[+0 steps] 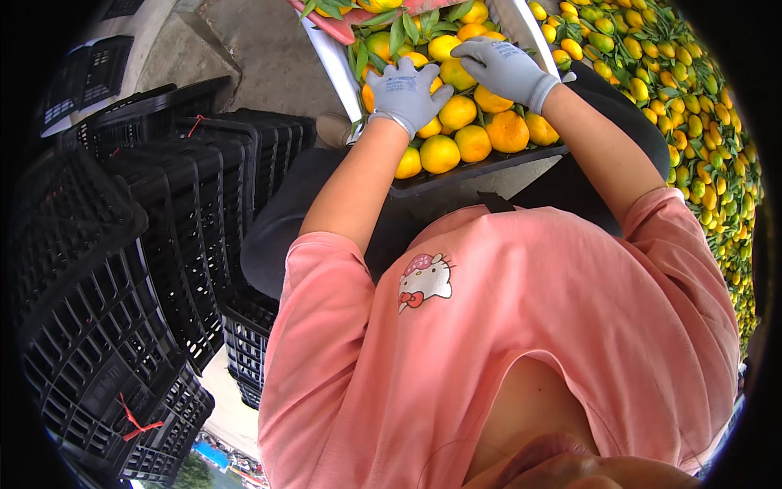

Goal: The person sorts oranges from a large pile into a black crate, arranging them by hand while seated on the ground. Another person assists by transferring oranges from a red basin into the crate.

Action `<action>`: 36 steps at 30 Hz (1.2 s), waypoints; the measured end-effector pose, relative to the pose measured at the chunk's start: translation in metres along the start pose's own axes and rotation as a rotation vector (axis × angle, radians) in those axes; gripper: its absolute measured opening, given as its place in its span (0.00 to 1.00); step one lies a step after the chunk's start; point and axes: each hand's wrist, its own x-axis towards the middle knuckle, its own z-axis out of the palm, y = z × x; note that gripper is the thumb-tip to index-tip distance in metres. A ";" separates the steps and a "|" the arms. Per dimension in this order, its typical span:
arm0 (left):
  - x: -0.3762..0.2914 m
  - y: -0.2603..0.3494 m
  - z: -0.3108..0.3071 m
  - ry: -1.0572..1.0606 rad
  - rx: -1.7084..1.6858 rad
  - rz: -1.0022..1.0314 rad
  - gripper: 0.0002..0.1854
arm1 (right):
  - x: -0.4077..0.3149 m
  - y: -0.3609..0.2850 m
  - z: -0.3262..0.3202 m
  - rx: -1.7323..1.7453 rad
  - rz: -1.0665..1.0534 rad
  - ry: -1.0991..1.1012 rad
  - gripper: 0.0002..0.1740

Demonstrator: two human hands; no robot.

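Observation:
My left hand (404, 95), in a grey work glove, lies palm down with spread fingers on mandarins at the left side of a black plastic crate (476, 173). My right hand (504, 68), gloved alike, reaches over the crate's right side. Its index finger and thumb touch a yellow-green mandarin (457, 74); the palm side is hidden. Orange and yellow-green mandarins fill the crate, which has white lining (335, 67) along its sides. Green leaves (397, 33) lie among the fruit towards the far end. The crate stands between my knees.
A red plastic piece (330, 23) with more fruit beside it overhangs the crate's far left. A large heap of mandarins with leaves (690, 104) spreads on the right. Stacked black crates (183, 189) stand close on my left, one with a red tie (137, 422).

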 end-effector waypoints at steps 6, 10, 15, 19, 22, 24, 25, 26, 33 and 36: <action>-0.001 0.000 -0.005 0.012 0.015 0.006 0.35 | 0.043 0.018 0.009 -0.152 0.179 -0.378 0.35; -0.002 0.000 -0.002 0.035 0.031 0.010 0.36 | 0.024 0.014 0.011 -0.013 0.150 -0.341 0.41; -0.001 0.000 0.003 0.020 0.053 -0.009 0.35 | 0.005 0.010 0.030 0.092 0.107 -0.015 0.35; -0.002 0.000 0.003 0.018 0.052 -0.009 0.35 | -0.001 0.011 0.054 -0.058 -0.018 0.254 0.30; 0.000 0.003 0.002 -0.002 0.036 0.003 0.34 | -0.008 0.008 0.059 -0.069 -0.007 0.264 0.32; 0.002 0.007 0.003 -0.015 0.052 0.007 0.33 | -0.013 0.006 0.054 -0.028 0.037 0.278 0.35; 0.004 0.009 0.003 0.023 0.009 0.085 0.34 | -0.015 0.006 0.050 0.042 0.054 0.256 0.35; 0.005 0.011 0.003 0.075 -0.016 0.151 0.35 | -0.017 0.008 0.045 0.107 0.064 0.260 0.35; 0.016 0.010 -0.018 -0.144 -0.268 0.152 0.37 | 0.032 0.053 0.017 -0.152 -0.198 0.498 0.27; 0.040 0.012 -0.031 -0.304 -0.312 0.095 0.42 | 0.071 0.060 0.011 -0.514 -0.215 0.420 0.31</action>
